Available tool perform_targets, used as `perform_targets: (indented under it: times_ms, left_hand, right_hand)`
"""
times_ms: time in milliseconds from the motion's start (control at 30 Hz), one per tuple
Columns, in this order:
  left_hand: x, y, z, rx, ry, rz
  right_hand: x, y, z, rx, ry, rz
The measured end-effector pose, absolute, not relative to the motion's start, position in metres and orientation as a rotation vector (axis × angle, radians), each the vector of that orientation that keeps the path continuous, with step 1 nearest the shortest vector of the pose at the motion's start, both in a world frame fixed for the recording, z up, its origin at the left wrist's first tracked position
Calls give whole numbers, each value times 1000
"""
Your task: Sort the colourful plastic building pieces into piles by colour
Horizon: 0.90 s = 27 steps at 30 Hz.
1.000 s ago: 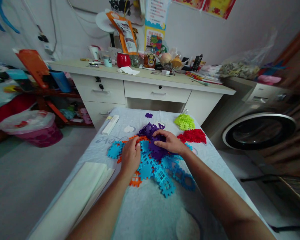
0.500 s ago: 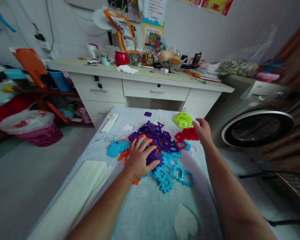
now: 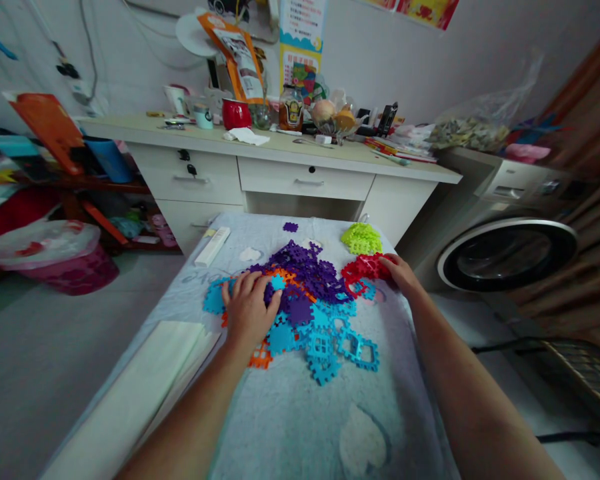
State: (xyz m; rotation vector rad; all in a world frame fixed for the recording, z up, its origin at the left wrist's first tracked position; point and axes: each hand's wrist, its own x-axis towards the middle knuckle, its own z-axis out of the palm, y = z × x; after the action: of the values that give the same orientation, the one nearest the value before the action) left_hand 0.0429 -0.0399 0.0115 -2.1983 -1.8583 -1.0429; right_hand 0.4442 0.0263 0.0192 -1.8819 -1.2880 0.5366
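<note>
"While the plastic pieces [image 3: 307,270] lie heaped mid-frame, how do the hands stand?"

"Left hand [image 3: 250,308] palm down over the heap's left side; fingers spread, thumb apart. Right hand [image 3: 401,272] at the red pieces [image 3: 365,268], right of centre; fingers bent, tips hidden. Cannot tell if they pinch anything."

"Colours?"

"Purple uppermost in the heap, orange pieces [image 3: 261,357] and blue pieces [image 3: 325,347] spilling toward the lower edge. Lime pieces [image 3: 361,238] piled just beyond the red."

"Step in hand?"

"Sorting through loose pieces by touch, I judge. A next move would call for a light fingertip grip: notched edges may snag their neighbours."

"Farther out?"

"Pale cloth [image 3: 290,420] beneath, folded white sheet [image 3: 135,380] lower left, white box [image 3: 213,247] above it."

"Any writing?"

"Lettering on the cloth, left of the heap, too faint to read. Poster [image 3: 303,23] at top centre: Chinese characters, too small. Orange pouch [image 3: 237,57] and jar [image 3: 291,110], upper frame: labelled, no brand legible."
</note>
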Motion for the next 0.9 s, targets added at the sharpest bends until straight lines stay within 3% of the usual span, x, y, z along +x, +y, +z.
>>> perform_targets:
  times_ms: [433, 700, 900]
  left_hand:
    - [43, -41, 9, -2182, -1952, -944]
    - [42, -36, 6, -2225, -1927, -1052]
    - [36, -31, 9, -2225, -1859, -1526]
  right_hand:
    - [355, -6, 29, -1361, -1454, 976]
    - [284, -21, 43, -1212, -1707, 752]
    - [225, -35, 61, -1069, -2039, 631]
